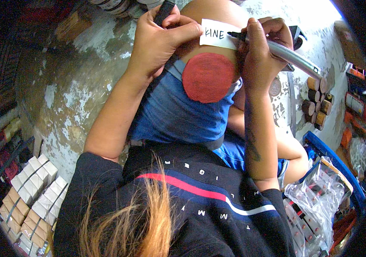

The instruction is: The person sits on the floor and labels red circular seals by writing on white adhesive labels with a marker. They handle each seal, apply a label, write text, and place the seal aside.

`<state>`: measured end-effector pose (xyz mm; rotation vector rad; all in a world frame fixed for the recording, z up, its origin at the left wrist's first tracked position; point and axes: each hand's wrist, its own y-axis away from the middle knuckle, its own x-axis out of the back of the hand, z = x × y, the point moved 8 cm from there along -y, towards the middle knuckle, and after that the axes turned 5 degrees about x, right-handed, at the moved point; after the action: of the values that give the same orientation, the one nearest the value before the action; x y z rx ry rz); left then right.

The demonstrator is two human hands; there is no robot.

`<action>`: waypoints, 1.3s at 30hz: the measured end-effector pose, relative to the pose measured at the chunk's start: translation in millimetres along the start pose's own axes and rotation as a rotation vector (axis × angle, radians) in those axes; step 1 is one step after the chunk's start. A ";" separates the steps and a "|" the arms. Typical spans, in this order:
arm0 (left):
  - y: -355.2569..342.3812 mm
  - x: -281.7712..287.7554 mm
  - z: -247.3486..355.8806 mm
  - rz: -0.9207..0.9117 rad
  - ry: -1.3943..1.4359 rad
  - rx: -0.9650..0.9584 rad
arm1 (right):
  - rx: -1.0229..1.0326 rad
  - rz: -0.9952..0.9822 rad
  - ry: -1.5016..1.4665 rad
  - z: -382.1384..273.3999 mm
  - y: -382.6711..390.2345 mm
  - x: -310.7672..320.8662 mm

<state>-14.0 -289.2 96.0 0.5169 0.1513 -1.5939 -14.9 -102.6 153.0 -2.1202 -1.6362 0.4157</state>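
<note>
Between thumb and fingers, my left hand (159,40) pinches the left edge of a small white paper slip (215,40). A black marker cap (164,13) is also tucked in that hand's fingers, pointing up. My right hand (262,53) is closed round a silver marker (296,55) with a black tip. That tip touches the slip, just right of some black handwritten letters. The slip lies over my bare knee. Nearer to me, a flat red disc (207,78) with a rough-looking face rests on my thigh, partly over the blue denim shorts (178,115).
At the right, short round wooden pieces (319,103) stand in a cluster on the worn floor (80,85). Close by is a blue crate (335,158) with clear plastic bags (320,192). Strapped stacks of white and brown paper packs (37,188) sit at lower left.
</note>
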 end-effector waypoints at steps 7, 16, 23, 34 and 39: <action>2.5 -1.8 1.2 0.005 0.008 0.017 | 0.015 0.005 -0.032 1.8 1.0 0.1; 3.2 -1.0 0.8 0.006 -0.013 0.045 | 0.044 -0.097 0.058 0.2 3.7 -6.6; 2.9 -1.7 1.7 0.013 0.020 -0.002 | 0.011 0.015 -0.168 -0.5 -1.5 1.5; 6.8 -4.7 6.2 0.027 0.005 0.060 | 0.010 -0.015 -0.055 6.8 -0.1 1.9; 7.7 -5.0 7.4 0.025 0.005 0.060 | -0.030 0.002 -0.173 5.5 -0.8 3.7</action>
<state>-8.3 -288.4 106.3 0.5671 0.1006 -1.5762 -17.3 -98.1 148.8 -2.1598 -1.7450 0.5935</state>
